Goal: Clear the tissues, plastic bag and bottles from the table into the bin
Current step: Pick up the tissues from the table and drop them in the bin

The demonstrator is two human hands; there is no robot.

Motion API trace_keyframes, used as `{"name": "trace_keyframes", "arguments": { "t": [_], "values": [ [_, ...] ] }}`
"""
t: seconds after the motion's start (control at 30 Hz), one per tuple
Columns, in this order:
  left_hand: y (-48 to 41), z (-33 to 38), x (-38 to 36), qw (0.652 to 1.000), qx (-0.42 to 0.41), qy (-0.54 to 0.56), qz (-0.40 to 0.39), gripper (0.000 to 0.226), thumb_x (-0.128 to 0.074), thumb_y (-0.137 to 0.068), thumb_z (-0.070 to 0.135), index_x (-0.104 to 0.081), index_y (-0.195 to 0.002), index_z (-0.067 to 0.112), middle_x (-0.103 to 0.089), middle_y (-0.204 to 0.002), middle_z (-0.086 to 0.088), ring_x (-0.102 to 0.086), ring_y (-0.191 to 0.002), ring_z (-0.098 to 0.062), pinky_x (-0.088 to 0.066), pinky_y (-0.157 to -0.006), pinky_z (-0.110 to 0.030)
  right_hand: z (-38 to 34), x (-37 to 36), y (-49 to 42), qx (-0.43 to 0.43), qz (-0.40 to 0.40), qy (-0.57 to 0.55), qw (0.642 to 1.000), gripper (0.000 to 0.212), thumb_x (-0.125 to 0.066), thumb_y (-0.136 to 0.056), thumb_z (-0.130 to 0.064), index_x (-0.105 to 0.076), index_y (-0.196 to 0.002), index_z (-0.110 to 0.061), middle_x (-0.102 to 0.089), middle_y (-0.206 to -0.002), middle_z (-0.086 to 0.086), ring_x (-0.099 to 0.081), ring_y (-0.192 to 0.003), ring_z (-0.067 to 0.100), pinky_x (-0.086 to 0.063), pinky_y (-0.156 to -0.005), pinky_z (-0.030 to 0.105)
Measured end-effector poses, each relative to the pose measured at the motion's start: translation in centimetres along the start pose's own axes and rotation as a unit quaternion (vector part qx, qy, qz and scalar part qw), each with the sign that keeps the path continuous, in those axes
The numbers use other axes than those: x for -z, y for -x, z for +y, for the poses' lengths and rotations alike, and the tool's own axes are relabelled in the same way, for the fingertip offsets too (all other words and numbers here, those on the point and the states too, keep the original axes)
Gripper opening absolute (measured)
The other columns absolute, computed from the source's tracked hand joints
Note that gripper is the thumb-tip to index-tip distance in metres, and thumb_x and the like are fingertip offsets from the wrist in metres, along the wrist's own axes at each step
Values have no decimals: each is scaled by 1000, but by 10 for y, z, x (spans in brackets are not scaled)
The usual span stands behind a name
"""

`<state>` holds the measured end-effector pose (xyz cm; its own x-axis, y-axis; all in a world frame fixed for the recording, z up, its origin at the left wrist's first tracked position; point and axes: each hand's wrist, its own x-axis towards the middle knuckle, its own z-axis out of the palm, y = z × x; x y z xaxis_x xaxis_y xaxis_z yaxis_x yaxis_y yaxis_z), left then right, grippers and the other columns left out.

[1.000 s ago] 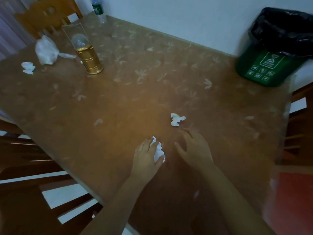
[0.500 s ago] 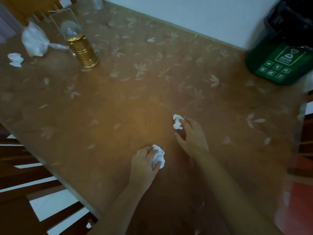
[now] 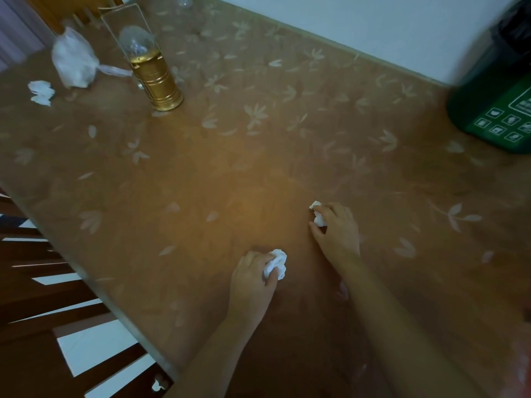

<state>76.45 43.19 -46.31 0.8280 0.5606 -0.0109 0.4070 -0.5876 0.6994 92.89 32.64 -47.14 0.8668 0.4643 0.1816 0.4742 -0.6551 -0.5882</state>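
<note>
left hand [image 3: 253,278]: fingers curled tight around a crumpled white paper tissue [image 3: 276,264], low over the table on the near side, far from the gold lantern; part of the wad pokes out past the fingers.
right hand [image 3: 336,229]: just beside the left hand and a little further from the table's near edge, fingers and thumb pinched on a second small crumpled white tissue [image 3: 317,215] that sits at the tabletop; whether it is lifted clear i cannot tell.
landmark: a gold cylindrical lantern with a clear bulb and wire handle [image 3: 152,73], upright near the far left of the table.
table: brown tabletop with a pale leaf pattern under a clear cover [image 3: 258,156].
knotted white plastic bag [image 3: 75,63]: lies just left of the lantern, its tied tail reaching toward the lantern's body.
third crumpled white tissue [image 3: 41,91]: left of the lantern, beyond the bag, near the table's left edge.
green plastic bin with a black liner and white icons [image 3: 497,101]: stands on the far right corner, well apart from the lantern, blurred at the frame edge.
bottle: only a blurred clear base [image 3: 184,0] shows behind the lantern at the top edge.
</note>
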Motion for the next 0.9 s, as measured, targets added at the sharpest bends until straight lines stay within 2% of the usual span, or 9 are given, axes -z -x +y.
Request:
{"name": "trace_keyframes", "arguments": {
  "t": [0.13, 0.23, 0.37, 0.47, 0.53, 0.6, 0.7, 0.73, 0.9],
  "values": [
    [2, 9, 8, 999, 11, 44, 14, 8, -59, -77, 13, -64, -82, 12, -57, -78, 13, -52, -80, -2, -39, -69, -16, 1, 1, 10, -10, 9, -33, 999, 21, -66, -76, -3, -67, -95, -12, -60, -92, 5, -50, -89, 23, -41, -73, 31],
    [6, 20, 15, 996, 26, 86, 8, 7, -61, -80, 5, -64, -77, 10, -54, -78, 21, -52, -88, -3, -47, -68, -23, -1, 6, 22, -32, -9, -73, 997, 18, -62, -79, -3, -67, -92, -14, -56, -92, -2, -45, -92, 16, -37, -74, 21],
    [18, 38, 24, 990, 62, 123, 3, 33, -60, -82, 5, -57, -68, 35, -58, -74, 20, -56, -83, -1, -43, -65, -15, -7, 13, 41, -67, -29, -111, 991, 18, -59, -81, -3, -67, -91, -16, -48, -87, -18, -45, -92, 13, -35, -74, 10],
    [29, 49, 30, 987, 46, 154, -6, 28, -59, -81, 0, -60, -66, 23, -62, -76, 29, -56, -81, 6, -44, -63, -14, -15, 20, 59, -91, -28, -130, 987, 17, -61, -84, -9, -67, -96, -19, -54, -90, -11, -48, -91, 11, -33, -74, 1],
    [37, 50, 33, 986, 50, 159, -8, 34, -60, -81, 1, -59, -68, 32, -62, -79, 27, -56, -83, 5, -44, -64, -14, -22, 27, 73, -103, -15, -150, 983, 17, -62, -84, -11, -67, -97, -21, -57, -91, -5, -51, -88, 11, -34, -72, 1],
    [46, 50, 36, 986, 50, 157, -8, 40, -61, -81, 3, -55, -70, 41, -61, -83, 25, -56, -84, 2, -42, -67, -10, -31, 37, 86, -117, 5, -169, 979, 18, -64, -82, -9, -67, -95, -20, -56, -87, -7, -54, -84, 12, -37, -72, 6],
    [60, 56, 45, 987, 53, 152, -3, 40, -63, -78, 3, -54, -70, 41, -59, -81, 14, -57, -80, 0, -37, -64, -6, -45, 56, 103, -122, 46, -185, 974, 17, -68, -78, -8, -68, -93, -16, -58, -86, -5, -57, -81, 12, -43, -73, 19],
    [65, 60, 49, 986, 53, 156, -2, 40, -63, -78, 3, -54, -70, 41, -58, -82, 14, -56, -80, 2, -37, -64, -7, -50, 64, 110, -125, 57, -191, 972, 16, -68, -79, -9, -68, -93, -17, -59, -87, -5, -56, -80, 8, -43, -72, 20],
    [97, 83, 75, 985, 13, 172, -29, 36, -62, -81, 8, -54, -77, 43, -57, -88, 12, -53, -78, 8, -37, -62, -4, -86, 113, 150, -134, 112, -235, 956, 12, -68, -81, -14, -70, -92, -17, -59, -86, -6, -53, -77, -7, -38, -64, 4]
  ]
}}
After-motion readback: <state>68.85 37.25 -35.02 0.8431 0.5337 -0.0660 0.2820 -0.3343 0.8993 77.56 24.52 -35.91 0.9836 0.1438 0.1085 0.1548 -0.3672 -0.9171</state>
